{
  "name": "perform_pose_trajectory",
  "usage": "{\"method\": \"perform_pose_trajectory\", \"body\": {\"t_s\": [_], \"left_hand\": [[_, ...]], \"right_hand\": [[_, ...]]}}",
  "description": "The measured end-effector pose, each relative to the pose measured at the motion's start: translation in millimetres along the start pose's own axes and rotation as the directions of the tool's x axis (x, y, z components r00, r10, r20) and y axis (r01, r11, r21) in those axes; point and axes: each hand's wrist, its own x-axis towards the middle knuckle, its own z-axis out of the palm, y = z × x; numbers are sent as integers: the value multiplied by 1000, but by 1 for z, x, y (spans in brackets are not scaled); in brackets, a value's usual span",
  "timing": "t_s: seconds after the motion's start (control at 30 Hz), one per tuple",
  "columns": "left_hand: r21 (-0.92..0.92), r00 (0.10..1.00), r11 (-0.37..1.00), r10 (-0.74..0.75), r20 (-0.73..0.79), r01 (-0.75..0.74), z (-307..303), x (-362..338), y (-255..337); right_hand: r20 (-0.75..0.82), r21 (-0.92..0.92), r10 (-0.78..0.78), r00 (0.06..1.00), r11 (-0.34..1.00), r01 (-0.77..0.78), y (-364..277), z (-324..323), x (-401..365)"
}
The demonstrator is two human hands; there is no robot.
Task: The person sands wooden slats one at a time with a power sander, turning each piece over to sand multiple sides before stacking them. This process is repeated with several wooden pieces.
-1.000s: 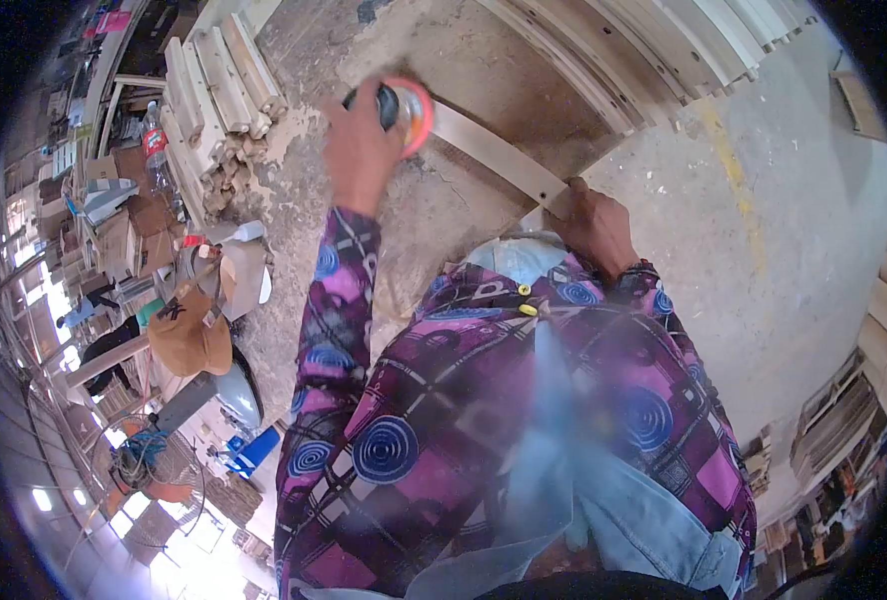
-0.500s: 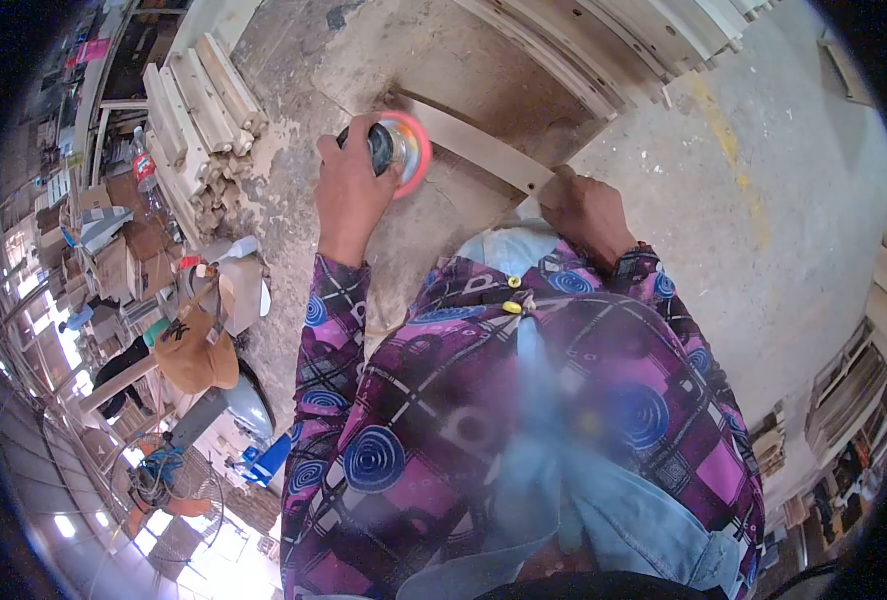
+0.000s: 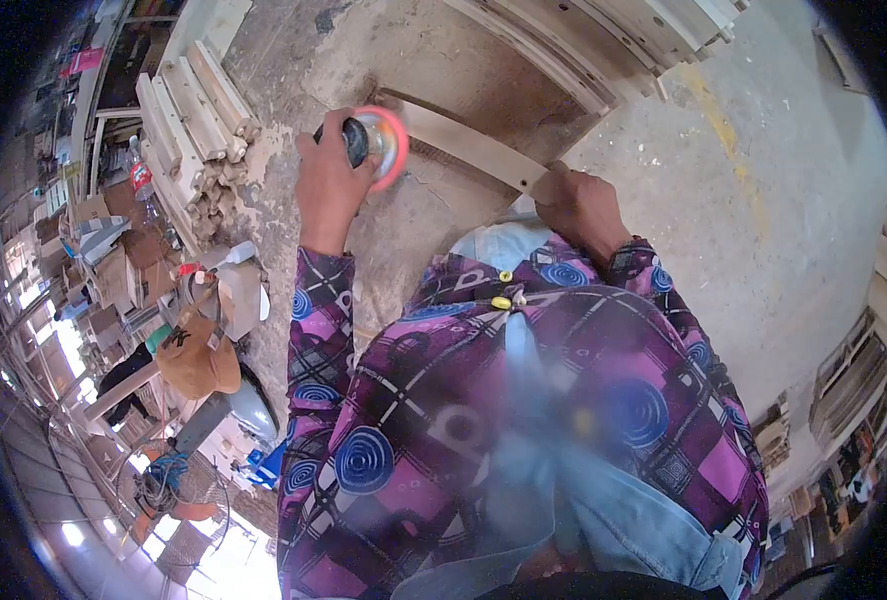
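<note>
My left hand (image 3: 332,190) is wrapped round the black top of a round tool (image 3: 356,142), whose pinkish-red disc (image 3: 401,150) is tilted and faces right. The disc is beside the far end of a pale, slightly curved wooden slat (image 3: 474,148); I cannot tell whether they touch. My right hand (image 3: 586,208) is closed round the slat's near end, close to a small dark hole. The slat slopes down to the right, in front of my patterned shirt (image 3: 524,380).
Wooden pieces with holes (image 3: 604,45) lie at the top. More pieces are stacked (image 3: 199,110) at the upper left. A brown cap (image 3: 197,355), a bottle (image 3: 140,172), cartons and a fan (image 3: 169,490) are on the left. Wood bundles (image 3: 849,385) stand at the right.
My left hand and the round tool have moved left, away from the slat's middle. My right hand still holds the slat's end and has shifted slightly left.
</note>
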Motion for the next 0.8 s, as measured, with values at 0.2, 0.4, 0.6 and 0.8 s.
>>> {"method": "perform_pose_trajectory", "body": {"t_s": [0.2,0.4,0.6,0.8], "left_hand": [[21,999,1000,-12,46,11,-3,-2,-2],[32,1000,999,-2,27,2,-6,5,-6],[30,1000,999,23,11,-23,-4,11,-8],[41,998,999,22,58,-25,-5,7,-9]], "right_hand": [[-5,6,14,1000,1000,-14,-2,0,1],[3,-1,43,999,999,-43,-5,-1,2],[21,-32,68,997,997,-67,-4,0,2],[2,-16,29,1000,999,-29,-7,-2,1]]}}
